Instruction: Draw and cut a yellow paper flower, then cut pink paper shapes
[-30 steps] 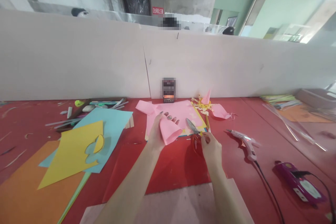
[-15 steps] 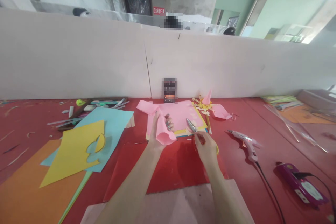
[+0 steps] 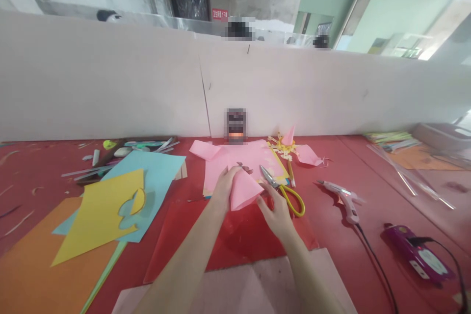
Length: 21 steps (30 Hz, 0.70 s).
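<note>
My left hand (image 3: 223, 189) is closed around a pink paper cone (image 3: 246, 190), its wide end tilted down toward me. My right hand (image 3: 276, 211) is at the cone's right edge, thumb and fingers apart; whether they touch the paper is hard to tell. Just beyond that hand lie scissors with yellow handles (image 3: 292, 201), blades pointing away over a stack of pink and yellow sheets (image 3: 253, 154). A red sheet (image 3: 235, 240) is under both hands.
To the right are a glue gun (image 3: 342, 196) and a purple device with a cord (image 3: 419, 255). Yellow, blue and orange sheets (image 3: 103, 206) overlap at left, before a tray of pens (image 3: 121, 157). A small pink cone on yellow pieces (image 3: 289, 140) stands behind, near the white partition (image 3: 128, 83).
The scissors have left my right hand and lie on the work surface. That hand has come left to the cone, which my left hand has turned so its wide end faces lower right.
</note>
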Available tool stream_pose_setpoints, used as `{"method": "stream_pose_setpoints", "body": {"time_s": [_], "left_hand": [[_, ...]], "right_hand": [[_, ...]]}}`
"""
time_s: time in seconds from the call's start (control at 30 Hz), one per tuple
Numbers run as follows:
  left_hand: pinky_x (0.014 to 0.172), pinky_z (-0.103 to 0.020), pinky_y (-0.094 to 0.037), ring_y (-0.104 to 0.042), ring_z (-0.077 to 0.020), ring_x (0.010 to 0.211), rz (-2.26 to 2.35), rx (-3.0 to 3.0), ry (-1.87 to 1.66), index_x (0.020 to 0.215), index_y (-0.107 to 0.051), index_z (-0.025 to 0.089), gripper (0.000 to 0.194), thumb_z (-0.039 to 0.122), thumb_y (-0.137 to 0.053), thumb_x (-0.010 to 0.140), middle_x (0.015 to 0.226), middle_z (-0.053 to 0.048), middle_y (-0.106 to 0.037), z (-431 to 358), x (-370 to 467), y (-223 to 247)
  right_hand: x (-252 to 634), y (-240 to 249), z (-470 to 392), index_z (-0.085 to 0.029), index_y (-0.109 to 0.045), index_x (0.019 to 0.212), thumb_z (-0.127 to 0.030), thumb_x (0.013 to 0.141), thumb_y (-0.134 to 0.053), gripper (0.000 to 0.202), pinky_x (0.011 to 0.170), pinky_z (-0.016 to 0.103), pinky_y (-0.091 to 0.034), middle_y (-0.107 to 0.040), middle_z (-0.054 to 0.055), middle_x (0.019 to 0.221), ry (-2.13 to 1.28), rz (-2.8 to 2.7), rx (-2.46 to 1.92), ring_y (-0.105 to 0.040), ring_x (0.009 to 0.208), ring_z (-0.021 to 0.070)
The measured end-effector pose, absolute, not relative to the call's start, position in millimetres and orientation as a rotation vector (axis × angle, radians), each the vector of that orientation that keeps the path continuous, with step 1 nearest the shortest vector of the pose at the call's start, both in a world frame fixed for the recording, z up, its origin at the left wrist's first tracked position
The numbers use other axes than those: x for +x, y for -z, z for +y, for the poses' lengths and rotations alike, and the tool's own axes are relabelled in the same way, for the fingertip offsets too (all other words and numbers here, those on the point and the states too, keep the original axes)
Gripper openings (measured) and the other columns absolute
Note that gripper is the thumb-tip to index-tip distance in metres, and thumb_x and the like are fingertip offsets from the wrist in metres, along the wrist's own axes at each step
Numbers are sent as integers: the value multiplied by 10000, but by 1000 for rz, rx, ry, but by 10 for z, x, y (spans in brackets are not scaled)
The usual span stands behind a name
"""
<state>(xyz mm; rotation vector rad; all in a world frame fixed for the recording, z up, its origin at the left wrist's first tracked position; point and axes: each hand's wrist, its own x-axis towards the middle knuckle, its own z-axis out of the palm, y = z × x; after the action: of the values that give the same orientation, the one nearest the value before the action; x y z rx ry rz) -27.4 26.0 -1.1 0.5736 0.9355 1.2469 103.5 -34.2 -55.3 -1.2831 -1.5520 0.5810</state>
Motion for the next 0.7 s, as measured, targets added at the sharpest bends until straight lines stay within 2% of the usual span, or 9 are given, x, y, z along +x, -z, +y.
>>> {"method": "stream_pose_setpoints", "body": {"time_s": [0.1, 0.27, 0.4, 0.53, 0.63, 0.7], "left_hand": [[649, -274, -505, -665, -194, 745, 933, 583, -1295, 835, -530, 168, 206, 143, -586, 638, 696, -11, -639, 268, -271, 17], [685, -296, -500, -658, -182, 693, 944, 593, -1374, 846, -512, 162, 224, 133, -566, 630, 644, 3, -615, 268, -270, 22], [661, -294, -491, -641, -168, 646, 929, 632, -1346, 851, -528, 166, 226, 179, -588, 633, 613, 21, -588, 242, -247, -14], [590, -274, -472, -612, -155, 583, 919, 603, -1333, 832, -534, 167, 265, 371, -599, 675, 568, 35, -544, 224, -224, -22], [533, -254, -448, -583, -139, 529, 950, 590, -1366, 829, -535, 165, 354, 478, -595, 675, 566, 31, -541, 230, -236, 2], [509, -247, -438, -565, -128, 501, 989, 608, -1384, 827, -538, 166, 370, 501, -590, 679, 569, 28, -547, 238, -257, 21]], "right_hand": [[1018, 533, -354, -180, -581, 1073, -343, 832, -475, 310, 794, 327, -473, -654, 80, 940, -662, -1485, -1250, -602, 874, 209], [972, 512, -362, -181, -602, 1053, -379, 867, -411, 332, 800, 290, -468, -617, 85, 1116, -777, -1367, -1239, -584, 965, 205], [956, 544, -329, -164, -630, 974, -417, 865, -412, 352, 725, 276, -467, -666, 78, 954, -791, -1345, -1339, -605, 847, 204], [924, 585, -313, -152, -637, 970, -433, 884, -342, 417, 664, 282, -460, -658, 51, 755, -851, -1306, -1348, -598, 696, 191], [892, 593, -341, -162, -598, 1063, -337, 880, -328, 370, 683, 274, -458, -649, 31, 740, -917, -1334, -1250, -595, 697, 176], [874, 590, -371, -173, -541, 1146, -245, 829, -376, 365, 701, 263, -456, -645, 19, 775, -941, -1419, -1177, -591, 719, 163]]}}
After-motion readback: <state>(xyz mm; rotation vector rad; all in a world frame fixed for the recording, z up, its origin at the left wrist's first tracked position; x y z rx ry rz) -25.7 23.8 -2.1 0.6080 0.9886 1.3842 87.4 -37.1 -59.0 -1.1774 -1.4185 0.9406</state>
